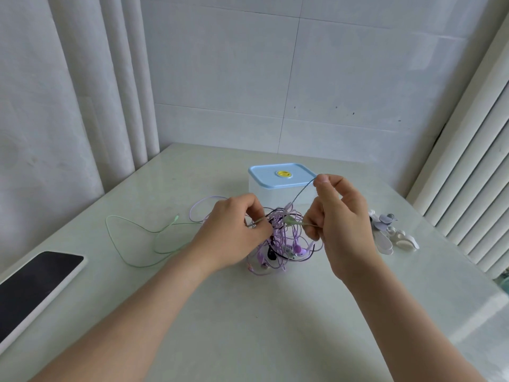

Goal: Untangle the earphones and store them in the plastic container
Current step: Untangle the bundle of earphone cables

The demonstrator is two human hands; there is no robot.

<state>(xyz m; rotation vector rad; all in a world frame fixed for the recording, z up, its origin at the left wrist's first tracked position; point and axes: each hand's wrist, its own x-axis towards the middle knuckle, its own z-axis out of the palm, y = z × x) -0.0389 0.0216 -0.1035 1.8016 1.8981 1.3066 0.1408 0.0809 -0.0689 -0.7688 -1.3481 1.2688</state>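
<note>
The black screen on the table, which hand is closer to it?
Left. The left hand pinches the earphone tangle on the black screen's side; the right hand pinches it on the far side, farther away.

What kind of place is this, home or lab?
Likely a home, not a lab: a pale glossy table set in a corner against a tiled wall, with a white curtain on the left.

Pale table (275,312) against white tiled wall (344,78), curtain (68,92) left, radiator (473,166) right.
</note>
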